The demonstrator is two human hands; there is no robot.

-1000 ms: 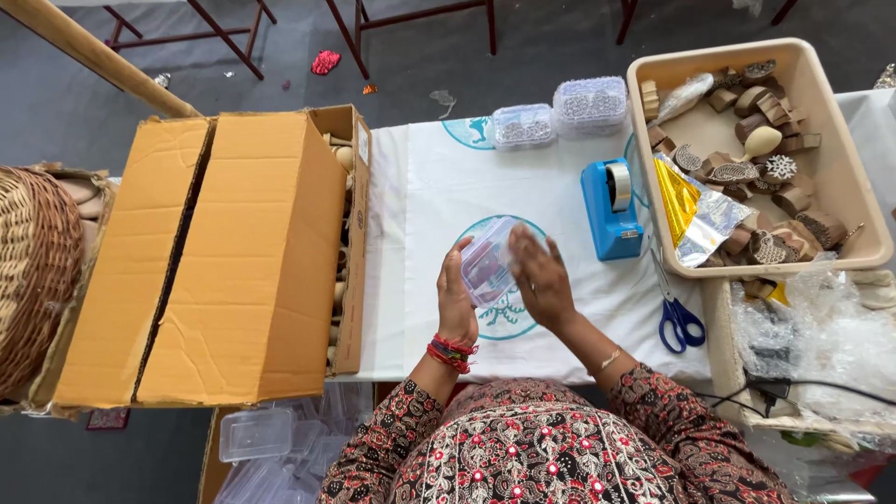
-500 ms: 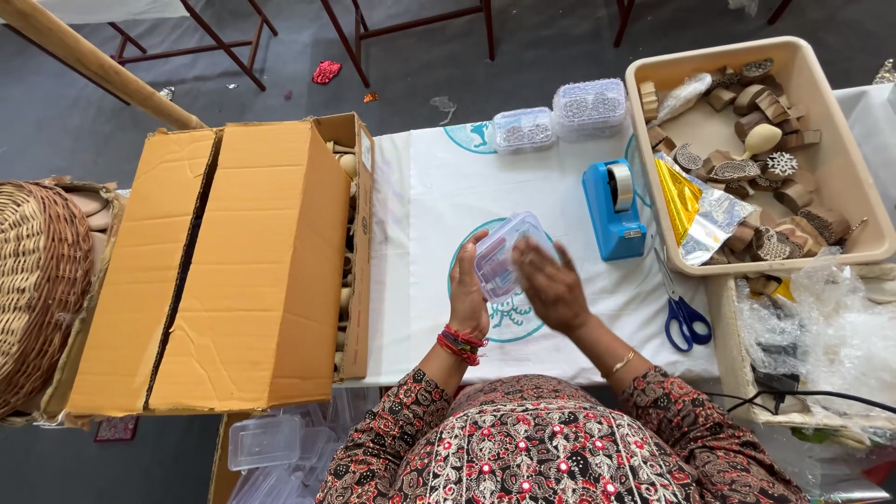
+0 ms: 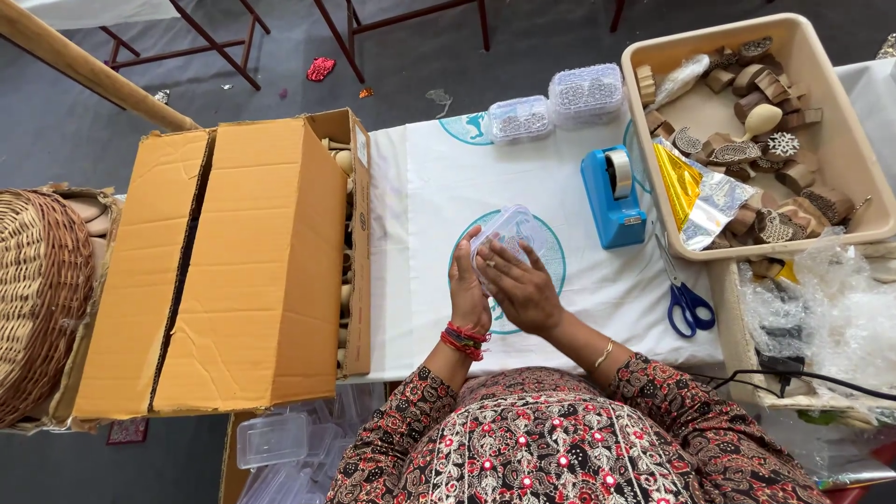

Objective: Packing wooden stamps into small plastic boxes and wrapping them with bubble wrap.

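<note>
Held above the white table cover [image 3: 420,243], near the person's body: a small clear plastic box [image 3: 504,235], tilted, with its long axis running from near-left to far-right. Clasped from both sides. Left hand [image 3: 466,291] upright at the left edge of the box, fingers wrapped onto its left wall. Right hand [image 3: 523,291] lying across the near-right part, fingers spread over the top face, seemingly pressing there; whether on a lid or on the box body, not possible to tell. So both hands closed on the same box, none released.

Box directly between the two palms, a little to the far side of them; both hands equally close, the right one covering more of it.

Around: a large cardboard carton [image 3: 233,271] just left, a blue tape dispenser [image 3: 611,196] to the far right, blue-handled scissors [image 3: 686,299] right, two filled clear boxes [image 3: 555,105] at the far edge, a beige tray [image 3: 840,131] with carved wooden blocks far right.
</note>
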